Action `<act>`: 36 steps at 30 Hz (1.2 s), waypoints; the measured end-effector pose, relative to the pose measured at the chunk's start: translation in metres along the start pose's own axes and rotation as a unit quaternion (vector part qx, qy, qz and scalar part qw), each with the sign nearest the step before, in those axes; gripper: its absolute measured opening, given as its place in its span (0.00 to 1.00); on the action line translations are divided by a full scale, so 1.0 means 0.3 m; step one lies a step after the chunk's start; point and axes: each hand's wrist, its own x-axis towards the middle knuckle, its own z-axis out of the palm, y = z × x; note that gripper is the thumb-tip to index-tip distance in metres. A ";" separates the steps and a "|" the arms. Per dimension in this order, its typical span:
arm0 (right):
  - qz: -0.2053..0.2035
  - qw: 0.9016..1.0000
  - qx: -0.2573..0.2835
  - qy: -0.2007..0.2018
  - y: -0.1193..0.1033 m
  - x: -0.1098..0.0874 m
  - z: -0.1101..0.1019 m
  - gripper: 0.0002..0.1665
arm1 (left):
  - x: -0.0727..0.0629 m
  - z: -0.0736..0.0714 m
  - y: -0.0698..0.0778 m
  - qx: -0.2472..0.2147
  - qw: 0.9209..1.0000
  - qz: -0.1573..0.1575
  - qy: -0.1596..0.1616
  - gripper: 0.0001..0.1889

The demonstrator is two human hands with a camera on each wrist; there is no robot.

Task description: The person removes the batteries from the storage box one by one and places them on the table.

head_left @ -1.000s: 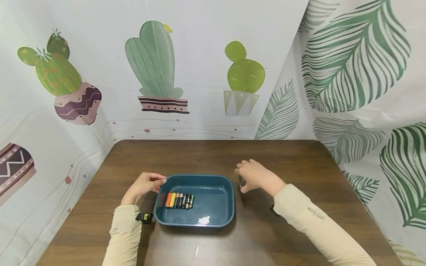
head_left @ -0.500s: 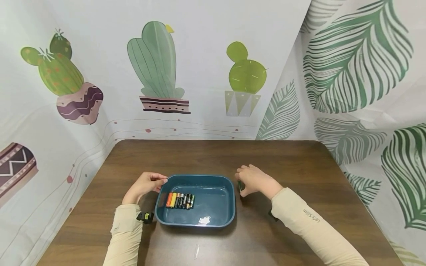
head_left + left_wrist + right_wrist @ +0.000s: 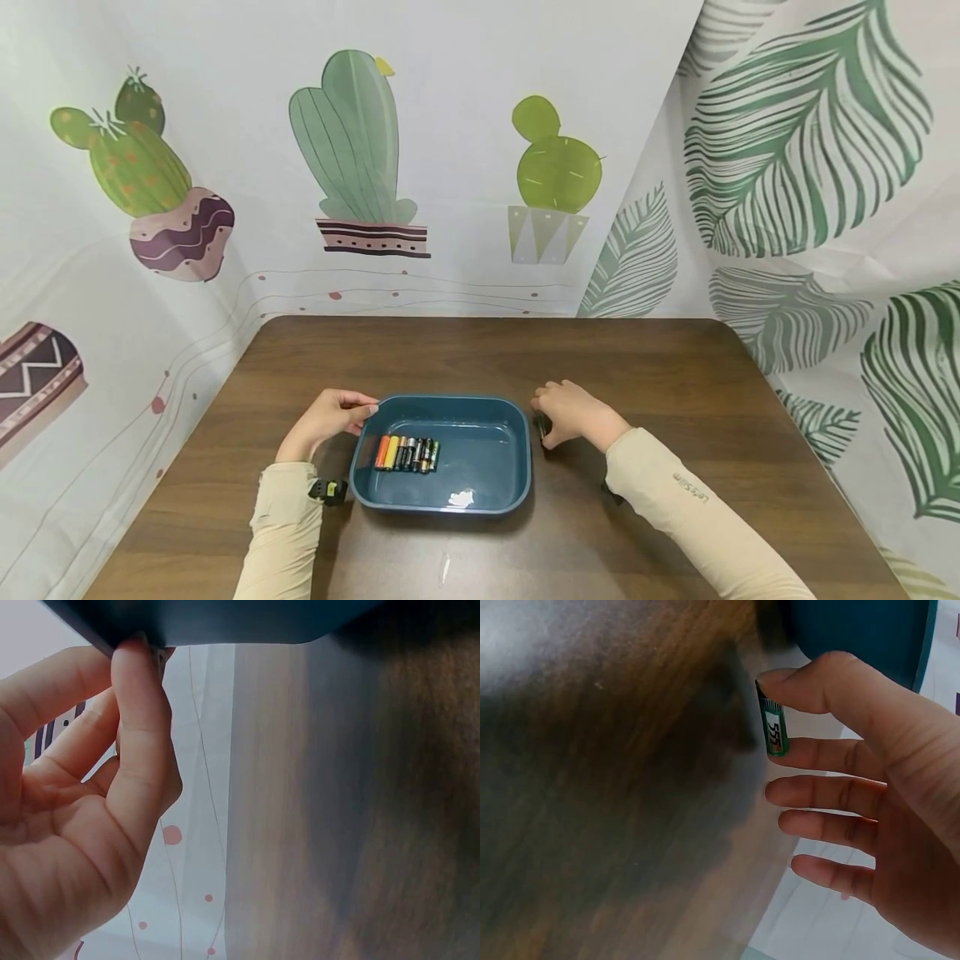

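A blue rectangular tray (image 3: 480, 510) sits on the table, with a row of several batteries (image 3: 406, 454) in its left half, orange and yellow ones at the row's left end. My left hand (image 3: 330, 419) pinches the tray's upper left rim between thumb and fingers; the left wrist view shows the thumb on the tray wall (image 3: 247, 626). Just right of the tray, my right hand (image 3: 573, 412) holds a green battery (image 3: 774, 724) by its two ends, thumb at one and index finger at the other. The other three fingers extend beside it without touching it.
The brown wooden table (image 3: 645, 358) reaches back to a white cloth (image 3: 465, 100) printed with cacti and leaves. A bright glare spot lies on the tray's floor near the front.
My right hand, holding the green battery, has shifted slightly down toward the front of the table beside the tray. The left hand stays at the rim, and the row of batteries is unchanged.
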 end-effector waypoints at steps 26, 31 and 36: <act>0.018 1.000 -0.010 -0.017 -0.001 0.006 0.023 0.34 | 0.003 -0.001 0.002 0.005 1.000 0.007 -0.004 0.14; 0.019 1.000 -0.010 -0.020 -0.002 0.003 0.020 0.36 | 0.000 -0.006 0.000 0.004 1.000 0.018 -0.010 0.14; 0.013 1.000 -0.011 -0.014 -0.002 0.002 0.022 0.32 | 0.002 -0.003 -0.001 0.004 1.000 0.012 -0.006 0.14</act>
